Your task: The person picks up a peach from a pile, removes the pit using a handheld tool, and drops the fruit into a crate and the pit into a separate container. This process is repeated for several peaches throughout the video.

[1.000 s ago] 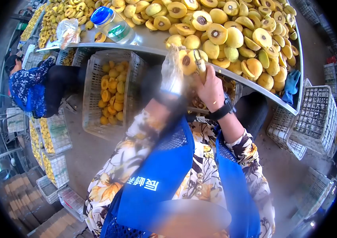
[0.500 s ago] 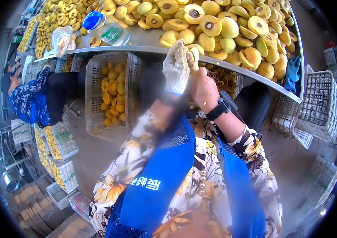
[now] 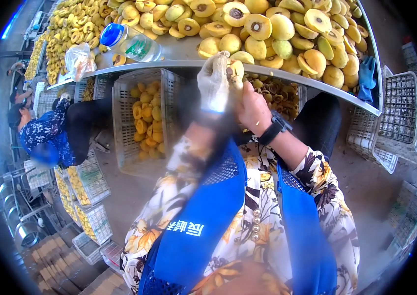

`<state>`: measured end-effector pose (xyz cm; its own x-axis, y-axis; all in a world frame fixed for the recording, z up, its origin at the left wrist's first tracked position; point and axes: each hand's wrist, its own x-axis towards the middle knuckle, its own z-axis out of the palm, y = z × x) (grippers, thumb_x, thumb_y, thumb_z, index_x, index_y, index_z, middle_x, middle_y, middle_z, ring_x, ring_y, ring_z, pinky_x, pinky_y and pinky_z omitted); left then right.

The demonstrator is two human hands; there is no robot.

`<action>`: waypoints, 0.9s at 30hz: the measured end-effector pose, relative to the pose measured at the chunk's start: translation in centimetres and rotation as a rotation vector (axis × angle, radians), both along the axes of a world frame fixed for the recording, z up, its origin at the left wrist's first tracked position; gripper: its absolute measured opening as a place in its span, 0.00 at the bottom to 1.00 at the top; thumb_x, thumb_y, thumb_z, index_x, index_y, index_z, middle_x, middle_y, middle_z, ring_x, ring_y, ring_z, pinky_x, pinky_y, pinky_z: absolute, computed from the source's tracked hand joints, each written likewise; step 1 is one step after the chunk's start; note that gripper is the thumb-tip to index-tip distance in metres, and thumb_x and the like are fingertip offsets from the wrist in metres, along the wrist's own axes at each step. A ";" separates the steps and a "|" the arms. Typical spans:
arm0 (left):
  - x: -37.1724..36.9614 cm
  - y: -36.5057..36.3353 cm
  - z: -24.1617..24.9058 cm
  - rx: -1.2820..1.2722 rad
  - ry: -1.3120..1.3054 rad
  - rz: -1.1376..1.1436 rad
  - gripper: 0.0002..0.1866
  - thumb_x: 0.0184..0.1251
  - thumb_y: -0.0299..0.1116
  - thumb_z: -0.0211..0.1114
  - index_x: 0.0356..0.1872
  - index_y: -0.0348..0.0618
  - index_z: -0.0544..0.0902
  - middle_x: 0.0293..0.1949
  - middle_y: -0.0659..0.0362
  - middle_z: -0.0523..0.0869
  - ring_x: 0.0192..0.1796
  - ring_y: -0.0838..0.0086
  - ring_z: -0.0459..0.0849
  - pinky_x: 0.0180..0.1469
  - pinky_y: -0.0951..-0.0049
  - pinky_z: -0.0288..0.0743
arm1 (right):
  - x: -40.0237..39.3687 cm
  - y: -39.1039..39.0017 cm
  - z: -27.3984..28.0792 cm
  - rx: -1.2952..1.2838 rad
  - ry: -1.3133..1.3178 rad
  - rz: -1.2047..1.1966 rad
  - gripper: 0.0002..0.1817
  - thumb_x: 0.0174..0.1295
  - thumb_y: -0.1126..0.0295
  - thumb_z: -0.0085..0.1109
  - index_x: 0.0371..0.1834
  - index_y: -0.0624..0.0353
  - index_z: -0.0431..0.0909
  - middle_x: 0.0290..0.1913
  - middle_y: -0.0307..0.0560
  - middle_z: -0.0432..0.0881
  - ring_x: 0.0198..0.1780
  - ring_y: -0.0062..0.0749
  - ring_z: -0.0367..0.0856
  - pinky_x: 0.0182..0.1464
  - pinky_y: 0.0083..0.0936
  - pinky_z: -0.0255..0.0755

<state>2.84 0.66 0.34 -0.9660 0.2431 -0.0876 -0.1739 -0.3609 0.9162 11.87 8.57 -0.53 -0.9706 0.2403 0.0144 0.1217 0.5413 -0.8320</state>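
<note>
My left hand [image 3: 214,83], in a white knit glove, grips a halved yellow fruit [image 3: 236,69] at the edge of the metal table [image 3: 179,63]. My bare right hand [image 3: 252,109], with a black watch on the wrist, presses a small tool against that fruit; the tool is mostly hidden between the hands. Both hands meet just below the table rim. A big heap of halved and whole yellow fruit [image 3: 287,34] covers the table behind them.
A plastic bottle with a blue cap [image 3: 130,43] and a plastic bag [image 3: 78,60] lie on the table. A white crate of fruit [image 3: 142,118] stands under it, a crate of pits [image 3: 274,93] beside it, empty crates [image 3: 397,123] right. Another person [image 3: 46,132] sits left.
Both hands stay together on the fruit, shifting slightly left and up in view. The fruit has turned in my left hand. The person at left has moved a little.
</note>
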 end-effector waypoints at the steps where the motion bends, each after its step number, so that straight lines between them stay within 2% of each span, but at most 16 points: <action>1: 0.7 0.5 0.2 0.059 0.017 0.066 0.13 0.67 0.35 0.56 0.43 0.34 0.78 0.37 0.58 0.82 0.37 0.80 0.78 0.39 0.82 0.73 | 0.0 -0.4 0.0 -0.020 0.007 -0.036 0.12 0.51 0.76 0.49 0.36 0.68 0.60 0.21 0.66 0.74 0.28 0.64 0.73 0.30 0.50 0.65; 2: 1.1 0.9 0.3 0.008 0.043 0.099 0.15 0.68 0.37 0.54 0.46 0.35 0.77 0.40 0.58 0.81 0.40 0.79 0.78 0.42 0.81 0.73 | -0.1 -0.7 0.3 -0.039 0.015 -0.075 0.12 0.52 0.76 0.49 0.36 0.68 0.60 0.21 0.66 0.74 0.28 0.64 0.73 0.31 0.50 0.65; 3: 1.4 1.2 0.1 0.002 0.072 0.121 0.15 0.69 0.37 0.54 0.47 0.34 0.76 0.41 0.57 0.81 0.41 0.78 0.78 0.44 0.80 0.73 | -0.2 -0.7 0.8 -0.032 -0.096 -0.115 0.10 0.53 0.76 0.49 0.35 0.67 0.60 0.21 0.66 0.73 0.28 0.65 0.73 0.31 0.50 0.65; 6: 2.5 1.5 1.0 -0.152 0.178 0.137 0.16 0.69 0.36 0.53 0.48 0.33 0.75 0.43 0.56 0.80 0.44 0.76 0.78 0.47 0.79 0.72 | 0.6 -0.5 3.1 0.046 -0.010 -0.084 0.10 0.53 0.76 0.49 0.34 0.66 0.60 0.20 0.66 0.73 0.28 0.65 0.73 0.31 0.51 0.65; 10: 2.3 1.8 1.5 -0.270 0.203 0.087 0.16 0.69 0.36 0.53 0.48 0.32 0.75 0.43 0.55 0.80 0.46 0.74 0.77 0.50 0.78 0.71 | 0.9 -0.4 3.2 -0.027 0.006 -0.091 0.12 0.49 0.77 0.50 0.32 0.68 0.58 0.22 0.66 0.73 0.30 0.64 0.73 0.31 0.50 0.65; 11: 2.3 1.9 2.0 -0.279 0.149 0.085 0.16 0.69 0.36 0.53 0.47 0.32 0.76 0.43 0.55 0.80 0.45 0.74 0.77 0.48 0.78 0.71 | 1.0 -0.3 3.8 -0.053 -0.035 -0.077 0.12 0.48 0.78 0.51 0.32 0.68 0.58 0.23 0.66 0.74 0.30 0.64 0.73 0.31 0.49 0.65; 12: 2.4 2.0 2.7 -0.280 0.018 0.103 0.14 0.67 0.35 0.55 0.44 0.33 0.78 0.39 0.56 0.81 0.40 0.77 0.78 0.43 0.79 0.73 | 1.0 -0.3 3.3 -0.077 -0.034 -0.062 0.13 0.47 0.78 0.51 0.32 0.68 0.58 0.23 0.66 0.74 0.31 0.64 0.73 0.31 0.48 0.66; 15: 1.0 0.9 1.4 -0.202 0.009 0.000 0.10 0.64 0.32 0.58 0.39 0.35 0.80 0.33 0.60 0.82 0.29 0.82 0.76 0.32 0.83 0.71 | 0.9 0.0 1.3 -0.101 -0.012 -0.006 0.14 0.45 0.78 0.52 0.32 0.68 0.58 0.23 0.64 0.73 0.31 0.63 0.74 0.32 0.47 0.66; 19: 0.0 0.2 1.1 -0.204 -0.046 -0.034 0.11 0.65 0.33 0.58 0.39 0.36 0.80 0.32 0.60 0.82 0.30 0.83 0.76 0.34 0.83 0.71 | 0.1 0.3 -0.5 -0.106 -0.047 0.043 0.14 0.46 0.78 0.52 0.32 0.67 0.58 0.22 0.63 0.73 0.30 0.63 0.73 0.31 0.48 0.66; 22: -0.1 0.1 0.1 -0.153 -0.073 0.036 0.14 0.67 0.36 0.55 0.43 0.34 0.78 0.38 0.57 0.82 0.39 0.78 0.79 0.42 0.80 0.73 | -0.5 0.1 -1.4 -0.077 0.055 0.043 0.13 0.47 0.78 0.52 0.33 0.66 0.58 0.21 0.63 0.74 0.29 0.63 0.73 0.31 0.49 0.66; 24: 0.7 0.7 0.6 -0.143 0.018 0.110 0.15 0.67 0.35 0.55 0.48 0.36 0.75 0.40 0.57 0.80 0.38 0.77 0.79 0.40 0.79 0.74 | -1.0 -0.3 -1.8 -0.083 0.122 -0.003 0.13 0.47 0.77 0.51 0.33 0.66 0.58 0.21 0.63 0.74 0.29 0.63 0.74 0.30 0.49 0.66; 27: 1.2 0.7 0.9 -0.159 0.089 0.092 0.17 0.67 0.36 0.56 0.52 0.36 0.71 0.42 0.57 0.79 0.41 0.76 0.78 0.41 0.78 0.75 | -1.0 -0.4 -0.2 -0.054 -0.055 -0.095 0.12 0.48 0.78 0.51 0.33 0.65 0.58 0.21 0.64 0.74 0.29 0.61 0.74 0.30 0.49 0.66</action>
